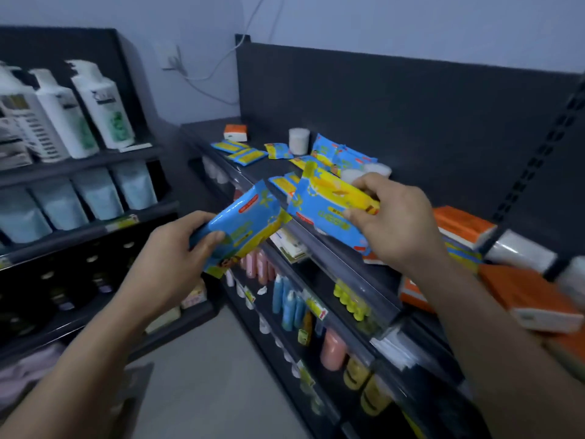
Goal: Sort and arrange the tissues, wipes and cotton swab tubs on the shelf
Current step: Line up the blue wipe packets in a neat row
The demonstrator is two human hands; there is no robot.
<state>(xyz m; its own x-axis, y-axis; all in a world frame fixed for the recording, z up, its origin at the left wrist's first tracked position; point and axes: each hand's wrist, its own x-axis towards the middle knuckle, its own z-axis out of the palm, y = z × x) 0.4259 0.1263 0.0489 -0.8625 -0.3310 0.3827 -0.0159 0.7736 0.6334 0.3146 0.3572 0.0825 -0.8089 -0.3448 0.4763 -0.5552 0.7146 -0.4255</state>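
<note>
Left hand (pixel 177 248) grips one wipes pack (pixel 243 226), right hand (pixel 392 223) grips another (pixel 329 204); both lifted off the shelf (pixel 364 258) to group them.

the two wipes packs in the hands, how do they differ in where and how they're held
The left hand holds its wipes pack lower, off the shelf's front edge, gripped at its lower end. The right hand holds the other pack higher, above that edge, pinched along its right side. Both are blue and yellow, tilted.
</note>
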